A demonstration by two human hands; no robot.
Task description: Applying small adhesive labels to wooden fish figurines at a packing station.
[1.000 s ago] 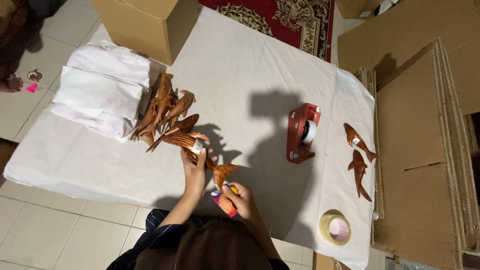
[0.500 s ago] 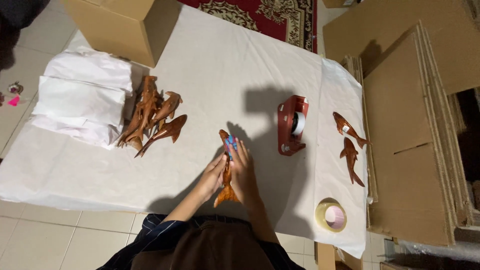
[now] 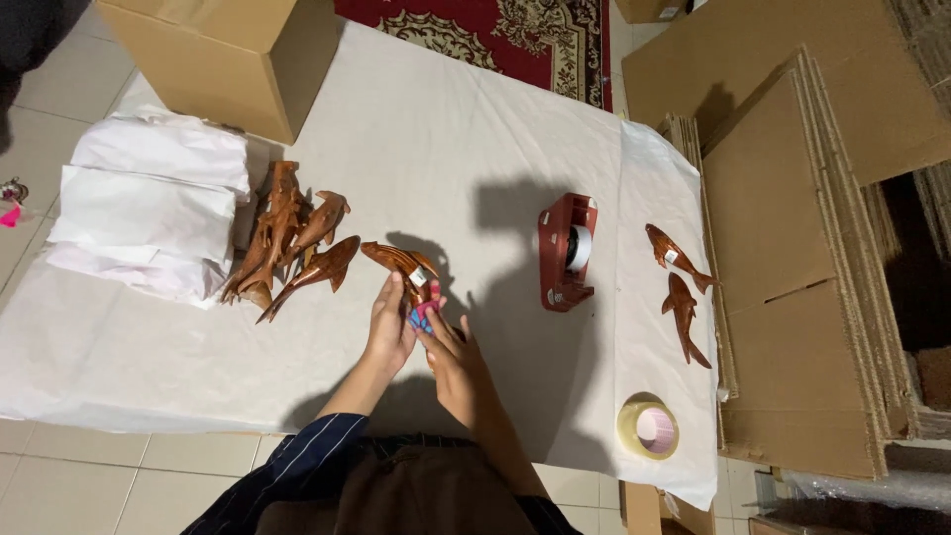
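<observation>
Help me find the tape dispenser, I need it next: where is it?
In the head view the red tape dispenser stands on the white paper, right of the hands, between the held wooden fish and two fish by the right edge.

Carved fish pile (image 3: pixel 287 238) left, tape dispenser (image 3: pixel 567 252) right of hands.

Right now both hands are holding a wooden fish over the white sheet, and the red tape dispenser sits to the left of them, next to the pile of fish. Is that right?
Not quite. The head view shows the red tape dispenser to the right of the hands, toward the two separate fish. The pile of fish lies on the left. The left hand and right hand do hold a wooden fish over the white sheet.
</observation>
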